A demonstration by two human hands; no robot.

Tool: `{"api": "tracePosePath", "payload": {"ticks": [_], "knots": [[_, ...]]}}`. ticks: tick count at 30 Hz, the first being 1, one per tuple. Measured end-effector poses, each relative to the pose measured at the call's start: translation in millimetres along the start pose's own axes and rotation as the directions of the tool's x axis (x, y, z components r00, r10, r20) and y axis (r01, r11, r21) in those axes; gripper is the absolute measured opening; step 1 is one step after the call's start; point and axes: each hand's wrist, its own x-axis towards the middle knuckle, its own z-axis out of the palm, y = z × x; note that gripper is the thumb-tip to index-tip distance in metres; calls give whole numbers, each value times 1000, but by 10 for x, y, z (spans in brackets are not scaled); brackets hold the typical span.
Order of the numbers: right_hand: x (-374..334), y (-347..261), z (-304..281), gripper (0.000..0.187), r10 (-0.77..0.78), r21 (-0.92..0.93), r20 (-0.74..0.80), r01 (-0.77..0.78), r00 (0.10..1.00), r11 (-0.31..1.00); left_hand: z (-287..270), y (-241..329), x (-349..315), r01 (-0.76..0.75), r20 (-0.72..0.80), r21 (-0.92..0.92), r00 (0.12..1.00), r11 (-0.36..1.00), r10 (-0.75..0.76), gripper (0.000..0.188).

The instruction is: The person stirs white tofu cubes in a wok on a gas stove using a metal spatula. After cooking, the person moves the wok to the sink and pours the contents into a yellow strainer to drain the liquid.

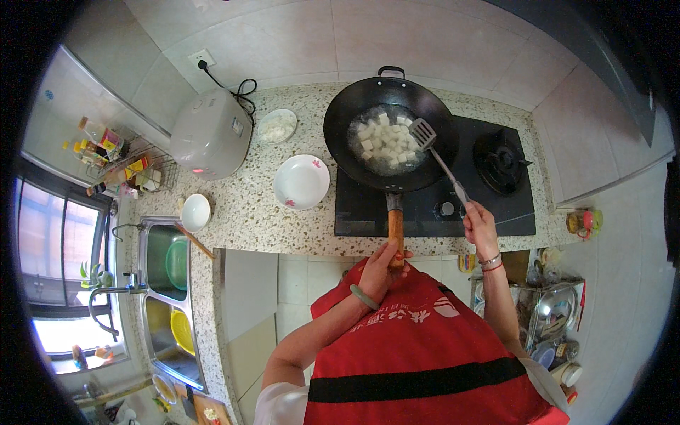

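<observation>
A black wok (432,106) sits on the left side of the gas stove (425,218). White cubes that look like tofu (382,138) lie in bubbling liquid at its bottom. My left hand (384,263), a green bangle at its wrist, is closed round the end of the wok's wooden handle (395,225). My right hand (481,228) grips the handle of a slotted spatula (446,168). The spatula's slotted head is over the right part of the wok, beside the cubes; whether it touches the wok I cannot tell.
Left of the wok are a white plate (302,182), a small dish of white bits (277,126), a white bowl (195,212) and a grey rice cooker (210,134). A second burner (501,161) is at the right. The sink (146,312) holds green and yellow basins.
</observation>
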Motion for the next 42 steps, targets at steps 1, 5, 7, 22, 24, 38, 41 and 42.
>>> {"api": "tracePosePath", "payload": {"ticks": [1, 5, 7, 22, 24, 38, 41, 42], "knots": [[2, 5, 11, 39, 41, 40, 18, -42, 999, 998, -7, -5, 6, 1, 5, -2, 1000, 1000, -1, 29], [-36, -22, 58, 38, 32, 70, 27, -34, 999, 997, -20, -21, 17, -6, -8, -12, 1000, 1000, 6, 27], [-54, -19, 64, 40, 10, 60, -1, -10, 1000, 998, -12, -18, 14, -9, -11, -18, 1000, 1000, 9, 26], [-42, 40, 76, 39, -99, -54, -61, 95, 993, 994, -2, -19, 28, -10, -7, -41, 1000, 999, 10, 26], [-53, 41, 80, 38, -47, -15, -18, 47, 999, 999, 32, 5, 3, -8, -35, -24, 999, 1000, 7, 27], [-167, -12, 231, 22, 99, 294, 243, -171, 965, 940, 23, 11, -3, -6, -23, 14, 1000, 1000, 7, 27], [-193, -32, 229, 24, 99, 275, 237, -165, 966, 947, 23, 12, 1, 1, -25, 9, 1000, 1000, 0, 27], [-210, -46, 234, 24, 95, 260, 219, -152, 971, 954, 22, 10, 5, 4, -27, 6, 1000, 1000, -4, 27]]}}
